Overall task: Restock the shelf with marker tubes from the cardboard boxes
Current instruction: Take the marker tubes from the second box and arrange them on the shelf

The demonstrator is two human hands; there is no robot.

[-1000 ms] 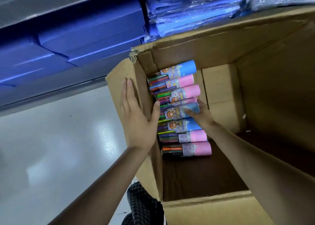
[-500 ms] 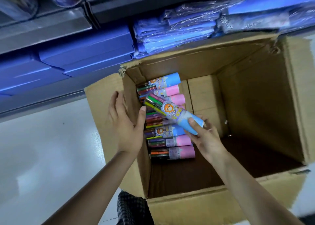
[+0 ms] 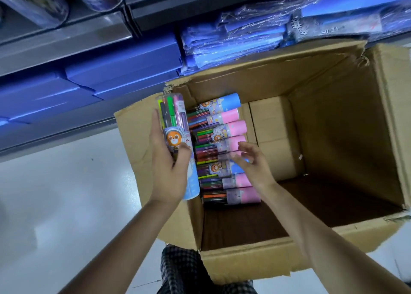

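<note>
An open cardboard box [image 3: 333, 120] stands on the floor below the shelf. Several marker tubes [image 3: 224, 129] with pink or blue caps lie stacked along its left inner wall. My left hand [image 3: 165, 167] holds one clear tube of coloured markers [image 3: 175, 124] upright over the box's left flap, blue cap end down by my wrist. My right hand [image 3: 251, 162] reaches into the box with its fingers spread and blurred, just over the middle tubes of the stack; it holds nothing.
Grey shelf [image 3: 66, 40] runs across the top with blue boxes [image 3: 124, 69] and plastic-wrapped blue packs [image 3: 233, 40]. Clear jars [image 3: 33, 2] stand at top left. Smaller brown cartons [image 3: 273, 138] sit in the box bottom. White floor [image 3: 55, 204] at left; checked trouser leg [image 3: 184, 271] below.
The blue-capped tube went from my right hand into my left, which left the box flap and now holds it upright. My right hand went back down toward the stack.
</note>
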